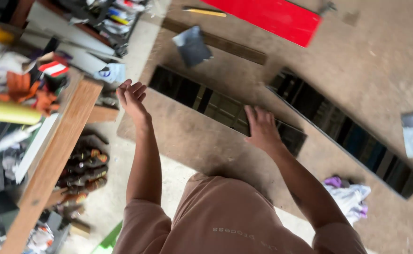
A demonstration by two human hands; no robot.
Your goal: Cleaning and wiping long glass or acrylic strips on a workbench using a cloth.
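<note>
Head camera looks down on a long dark glass strip (201, 99) lying on the brown board (183, 136). Right hand (262, 128) presses flat on its end toward 4 o'clock, fingers together. Left hand (132, 98) hovers open at 9 o'clock, holding nothing. A second glass strip (347, 131) lies at 3 o'clock, a red panel (272, 16) at 12

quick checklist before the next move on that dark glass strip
1. Right hand flat on the near dark glass strip: ok.
2. Left hand free, open, holding nothing: ok.
3. Strip lying flat on the brown board: ok.
4. Second dark strip apart from the first: ok.
5. Board free of loose items: not ok, a grey sanding sheet and a crumpled cloth lie on it.
6. Strip edges unchipped: cannot tell.
</note>
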